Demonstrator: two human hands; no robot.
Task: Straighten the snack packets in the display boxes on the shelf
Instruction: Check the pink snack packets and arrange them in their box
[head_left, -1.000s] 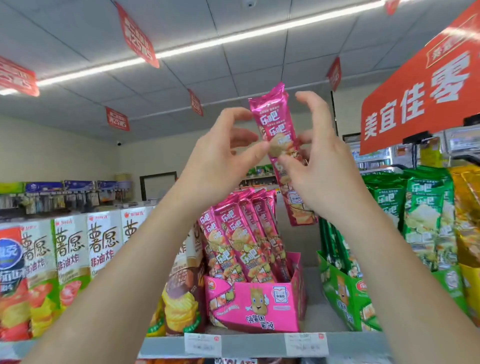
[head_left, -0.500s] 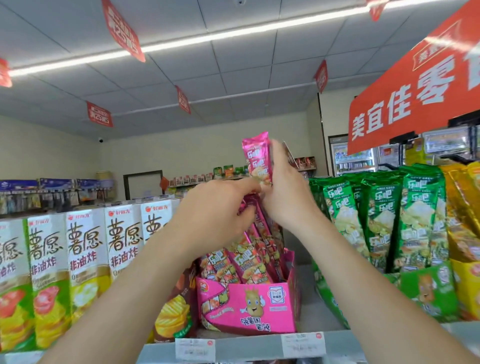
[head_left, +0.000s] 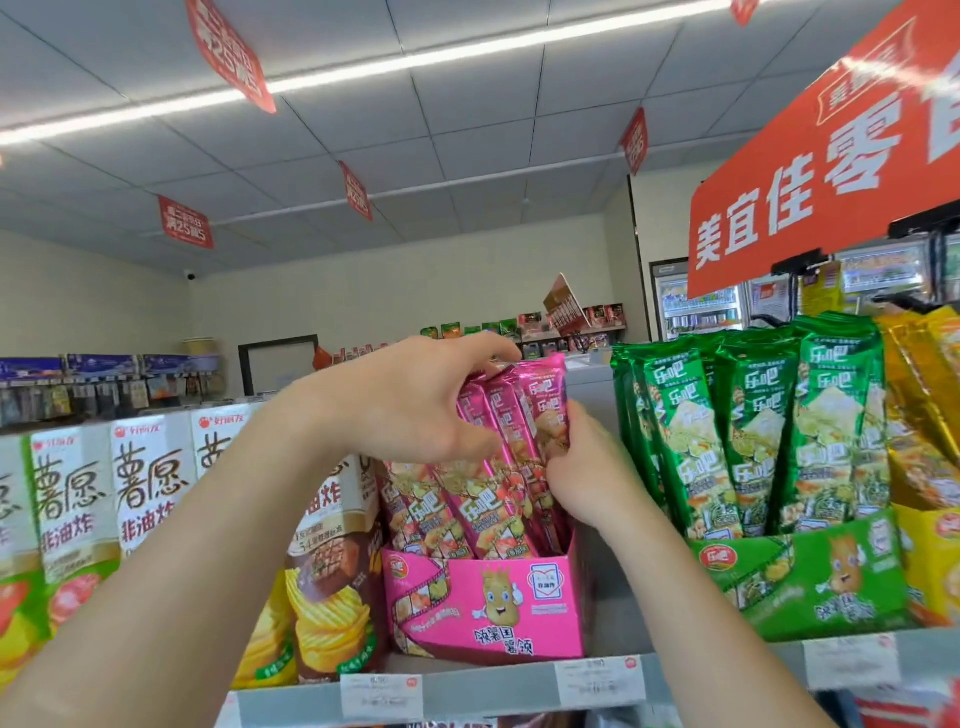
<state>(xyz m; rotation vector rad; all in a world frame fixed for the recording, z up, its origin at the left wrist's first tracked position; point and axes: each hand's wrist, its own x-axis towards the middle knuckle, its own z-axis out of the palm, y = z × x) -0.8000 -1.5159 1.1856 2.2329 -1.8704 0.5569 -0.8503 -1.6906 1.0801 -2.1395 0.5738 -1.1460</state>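
Pink packets (head_left: 540, 395) stand leaning in the pink display box (head_left: 488, 603) on the shelf (head_left: 488, 688). Left hand (head_left: 410, 400) grips their tops from above, thumb in front; right hand (head_left: 592, 478) pinches the rightmost packet's edge.

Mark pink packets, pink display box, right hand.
pink packets (head_left: 540, 395): head view, top of rightmost packet.
pink display box (head_left: 483, 608): head view, front panel.
right hand (head_left: 589, 475): head view, back of hand.

A: Lighting?
B: Bright, even. I see one ceiling strip light (head_left: 415, 60), blown out. Soft shadows only.
A: Pic quality?
B: Glare on green foil packets (head_left: 748, 431). Wide-angle bend at edges, red sign (head_left: 831, 171) slightly blurred, bkgd soft.
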